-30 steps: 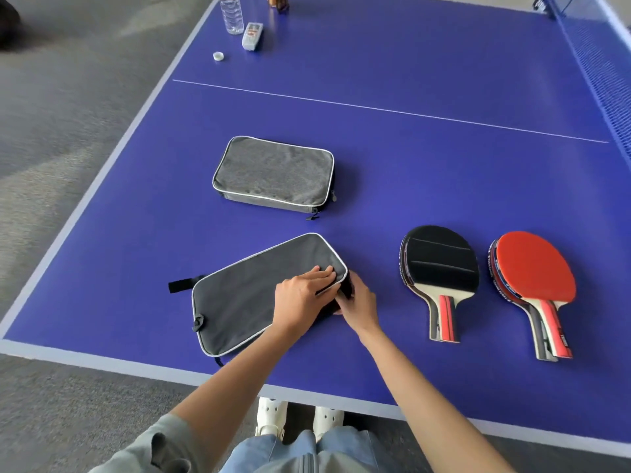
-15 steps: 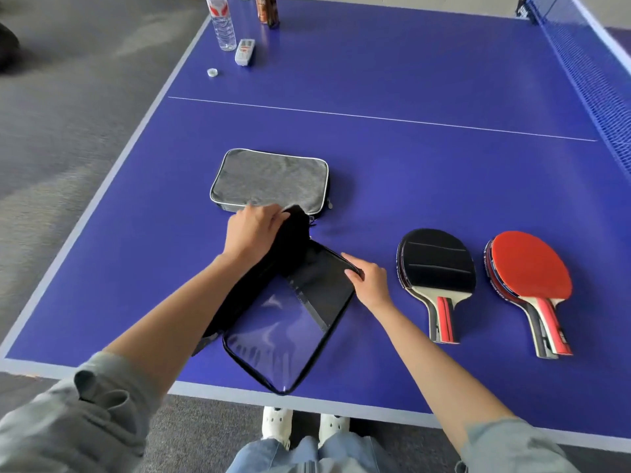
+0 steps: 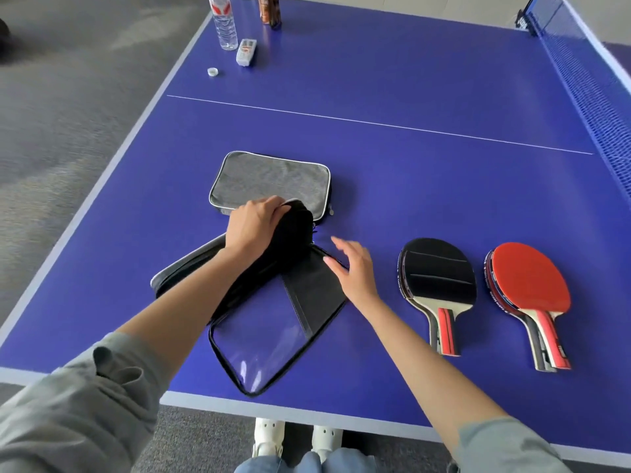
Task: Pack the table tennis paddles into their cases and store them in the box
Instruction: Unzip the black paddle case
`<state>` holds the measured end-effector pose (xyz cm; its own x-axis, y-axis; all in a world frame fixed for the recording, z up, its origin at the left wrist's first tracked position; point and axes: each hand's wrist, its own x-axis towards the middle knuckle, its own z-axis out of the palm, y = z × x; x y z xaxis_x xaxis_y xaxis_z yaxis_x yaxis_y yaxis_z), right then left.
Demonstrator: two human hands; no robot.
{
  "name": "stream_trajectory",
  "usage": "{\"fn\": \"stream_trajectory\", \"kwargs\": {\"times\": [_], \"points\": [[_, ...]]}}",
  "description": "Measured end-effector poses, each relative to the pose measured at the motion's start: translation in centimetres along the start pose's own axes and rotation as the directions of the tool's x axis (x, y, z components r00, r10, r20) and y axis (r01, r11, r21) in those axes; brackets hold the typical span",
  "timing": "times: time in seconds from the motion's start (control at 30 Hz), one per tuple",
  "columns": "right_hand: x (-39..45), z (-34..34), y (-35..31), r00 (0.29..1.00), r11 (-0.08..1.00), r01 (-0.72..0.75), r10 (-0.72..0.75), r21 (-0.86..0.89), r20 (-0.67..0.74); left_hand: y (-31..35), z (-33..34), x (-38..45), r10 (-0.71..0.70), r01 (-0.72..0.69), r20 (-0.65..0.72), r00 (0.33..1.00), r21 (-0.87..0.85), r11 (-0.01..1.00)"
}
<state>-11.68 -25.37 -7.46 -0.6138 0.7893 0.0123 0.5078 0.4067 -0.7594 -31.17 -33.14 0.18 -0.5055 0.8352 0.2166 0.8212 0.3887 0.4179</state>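
Observation:
A dark grey paddle case (image 3: 273,322) lies open near the front edge of the blue table (image 3: 409,186), its clear inner pocket facing up. My left hand (image 3: 254,227) grips the case's lifted lid and holds it folded back. My right hand (image 3: 351,268) hovers with relaxed fingers over the open half's right edge, holding nothing. A second, closed grey case (image 3: 273,180) lies just behind. To the right lie a black-faced paddle (image 3: 437,278) and a red-faced paddle (image 3: 531,288), each seemingly stacked on another, handles toward me. No box is in view.
At the far left corner stand a water bottle (image 3: 225,23), a brown bottle (image 3: 269,10), a white remote (image 3: 246,52) and a bottle cap (image 3: 212,72). The net (image 3: 594,93) runs along the right side. Grey carpet lies left of the table.
The case went from closed to open: my left hand swung the lid up and back. My right hand let go of the case's edge and now lifts off it, fingers spread.

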Motion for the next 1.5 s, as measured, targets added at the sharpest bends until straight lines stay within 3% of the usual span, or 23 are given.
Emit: {"fn": "stream_trajectory", "kwargs": {"times": [0.13, 0.23, 0.3, 0.4, 0.47, 0.5, 0.57, 0.63, 0.67, 0.8, 0.93, 1.0, 1.3, 1.4, 1.5], "points": [[4.8, -0.6, -4.5, 0.985, 0.958, 0.140, -0.162, 0.251, 0.067, 0.8, 0.1, -0.4, 0.039, -0.039, -0.010, 0.999, -0.016, 0.999], [6.9, -0.9, -6.1, 0.949, 0.940, 0.208, -0.261, 0.270, 0.178, 1.1, 0.0, -1.1, 0.025, -0.027, -0.035, 0.999, -0.044, 0.999], [7.6, -0.8, -6.4, 0.932, 0.941, 0.253, -0.299, 0.226, 0.203, 1.4, 0.1, -2.2, 0.024, -0.035, -0.139, 0.990, -0.083, 0.996], [7.8, -0.4, -6.4, 0.931, 0.936, 0.274, -0.316, 0.223, 0.183, 2.1, 1.4, -5.5, 0.230, -0.245, -0.312, 0.922, -0.009, 0.969], [7.6, -0.4, -6.4, 0.941, 0.939, 0.261, -0.300, 0.225, 0.158, 2.6, 3.0, -7.9, 0.348, -0.360, -0.138, 0.927, -0.073, 0.930], [7.3, -0.4, -6.4, 0.948, 0.943, 0.251, -0.286, 0.220, 0.141, 2.8, 4.0, -9.0, 0.304, -0.297, 0.026, 0.952, -0.139, 0.945], [6.5, -0.7, -6.1, 0.962, 0.951, 0.230, -0.255, 0.207, 0.100, 2.7, 6.0, -10.8, 0.055, -0.008, 0.324, 0.944, -0.145, 0.989], [5.2, -1.2, -5.5, 0.977, 0.959, 0.196, -0.209, 0.206, 0.045, 2.2, 7.8, -11.9, -0.145, 0.202, 0.487, 0.861, -0.066, 0.977], [4.5, -1.4, -5.1, 0.984, 0.961, 0.169, -0.175, 0.217, 0.010, 1.8, 8.5, -12.5, -0.180, 0.233, 0.538, 0.824, -0.032, 0.972], [1.5, -2.3, -3.2, 0.992, 0.969, 0.059, -0.030, 0.242, -0.120, 0.6, 10.1, -14.3, -0.240, 0.190, 0.560, 0.793, 0.147, 0.971], [-1.3, -2.9, -1.9, 0.972, 0.975, 0.003, 0.049, 0.223, -0.228, 1.2, 10.6, -14.2, -0.505, 0.473, 0.431, 0.747, 0.189, 0.861], [-2.9, -2.9, -1.3, 0.958, 0.979, -0.015, 0.072, 0.201, -0.277, 1.6, 10.9, -14.0, -0.540, 0.509, 0.391, 0.745, 0.189, 0.839], [-5.8, -3.4, 0.0, 0.928, 0.990, -0.082, 0.119, 0.118, -0.353, 1.6, 12.9, -13.9, -0.379, 0.331, 0.339, 0.861, 0.190, 0.924], [-6.1, -3.6, 2.1, 0.901, 0.949, -0.261, 0.304, 0.174, -0.309, -0.4, 13.1, -14.7, -0.211, 0.129, 0.326, 0.921, 0.255, 0.958], [-7.2, -3.3, 4.5, 0.850, 0.879, -0.428, 0.470, 0.209, -0.238, -2.1, 12.9, -14.6, -0.055, -0.039, 0.353, 0.934, 0.253, 0.967]]}}
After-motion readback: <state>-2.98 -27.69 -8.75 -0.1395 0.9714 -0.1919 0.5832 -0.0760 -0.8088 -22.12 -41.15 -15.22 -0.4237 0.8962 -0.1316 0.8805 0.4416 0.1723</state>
